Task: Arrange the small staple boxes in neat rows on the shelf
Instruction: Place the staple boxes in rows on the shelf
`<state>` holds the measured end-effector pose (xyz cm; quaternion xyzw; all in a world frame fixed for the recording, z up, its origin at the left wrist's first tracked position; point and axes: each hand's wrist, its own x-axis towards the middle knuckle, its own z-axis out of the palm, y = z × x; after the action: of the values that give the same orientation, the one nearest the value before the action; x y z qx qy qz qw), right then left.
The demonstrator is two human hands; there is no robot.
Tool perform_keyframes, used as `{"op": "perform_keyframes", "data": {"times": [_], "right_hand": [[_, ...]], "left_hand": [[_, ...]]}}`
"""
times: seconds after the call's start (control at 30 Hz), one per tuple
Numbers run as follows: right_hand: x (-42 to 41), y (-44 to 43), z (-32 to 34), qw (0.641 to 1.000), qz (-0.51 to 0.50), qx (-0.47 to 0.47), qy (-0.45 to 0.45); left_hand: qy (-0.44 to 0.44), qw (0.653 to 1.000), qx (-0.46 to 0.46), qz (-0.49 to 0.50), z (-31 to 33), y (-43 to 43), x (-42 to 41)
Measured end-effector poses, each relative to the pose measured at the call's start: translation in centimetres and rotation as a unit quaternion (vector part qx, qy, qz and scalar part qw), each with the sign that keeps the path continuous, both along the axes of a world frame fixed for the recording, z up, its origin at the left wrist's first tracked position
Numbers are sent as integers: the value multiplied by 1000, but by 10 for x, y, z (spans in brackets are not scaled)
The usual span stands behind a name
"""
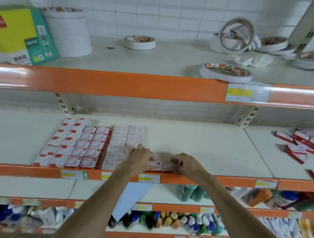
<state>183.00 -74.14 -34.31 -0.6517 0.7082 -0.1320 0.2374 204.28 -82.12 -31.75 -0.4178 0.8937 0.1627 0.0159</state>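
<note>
Red-and-white staple boxes [157, 165], two side by side at the front edge of the shelf [205, 148], sit pinched between the curled left hand [141, 157] and right hand [185, 164], probably to square them beside the finished rows [82, 144]; a loose heap [304, 144] waits far right.

The left hand [141, 160] and right hand [184, 164] partly hide two staple boxes [156, 165].

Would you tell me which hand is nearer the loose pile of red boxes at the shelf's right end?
Right. The right hand sits well left of the loose pile; the left hand lies further left still, beside the neat rows.
</note>
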Motion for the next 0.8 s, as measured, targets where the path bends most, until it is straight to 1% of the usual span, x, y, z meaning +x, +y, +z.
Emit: {"op": "perform_keyframes", "data": {"times": [0.2,0.3,0.53,0.67,0.73,0.8], "right_hand": [[22,10,-2,999,-22,-5,-26],[28,12,-5,999,-37,-16,-19],[46,22,-16,996,-36,-33,68],[45,38,-8,990,-94,-80,66],[31,53,0,983,-131,-101,80],[5,76,7,975,-169,-101,99]], "left_hand": [[-6,1000,5,-4,-5,10,14],[3,1000,7,2,-7,11,15],[-4,1000,3,13,-9,18,15],[40,998,-23,35,-5,22,5],[56,997,-42,34,0,26,-12],[73,996,-45,13,3,36,-41]]}}
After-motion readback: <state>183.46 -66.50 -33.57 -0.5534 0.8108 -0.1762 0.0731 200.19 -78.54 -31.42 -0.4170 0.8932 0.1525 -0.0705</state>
